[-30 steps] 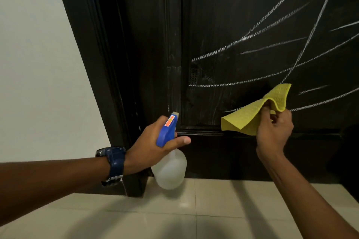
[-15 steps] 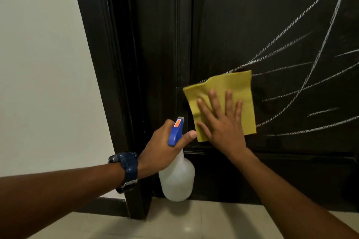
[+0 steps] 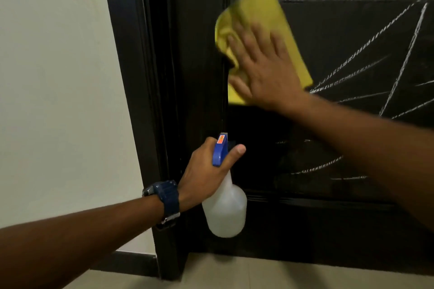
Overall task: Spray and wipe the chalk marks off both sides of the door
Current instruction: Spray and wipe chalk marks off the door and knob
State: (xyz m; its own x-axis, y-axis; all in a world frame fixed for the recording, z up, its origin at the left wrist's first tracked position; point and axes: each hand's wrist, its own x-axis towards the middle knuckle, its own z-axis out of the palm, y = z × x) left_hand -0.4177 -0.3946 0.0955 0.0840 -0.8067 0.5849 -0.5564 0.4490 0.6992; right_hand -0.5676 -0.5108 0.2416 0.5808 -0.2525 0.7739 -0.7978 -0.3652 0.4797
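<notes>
The right hand lies flat on a yellow cloth, fingers straight and spread wide, pressing it against the dark door. Hand and cloth are blurred. The cloth sits at the upper left corner of the door's recessed panel, toward 12 o'clock in the view; its left edge is bunched into folds over the panel's moulding, while its right part lies flatter on the panel.

White chalk marks fan out at 2 to 3 o'clock from the cloth, long thin lines crossing one another, starting just beside the cloth's lower right corner. Fainter chalk lines show lower on the panel, at about 4 o'clock, partly hidden behind the right forearm.

The left hand grips a spray bottle at about 6 o'clock from the cloth, well apart from it. The fingers curl round the neck under the blue spray head, with the thumb lying across the near side. The bottle's translucent white body hangs below the hand, upright, in front of the door's lower rail. Whether a finger rests on the trigger cannot be told.

A dark blue wristwatch sits on the left wrist. At 9 o'clock stands the dark door frame, and beyond it a pale wall. Pale floor tiles run along the bottom edge.
</notes>
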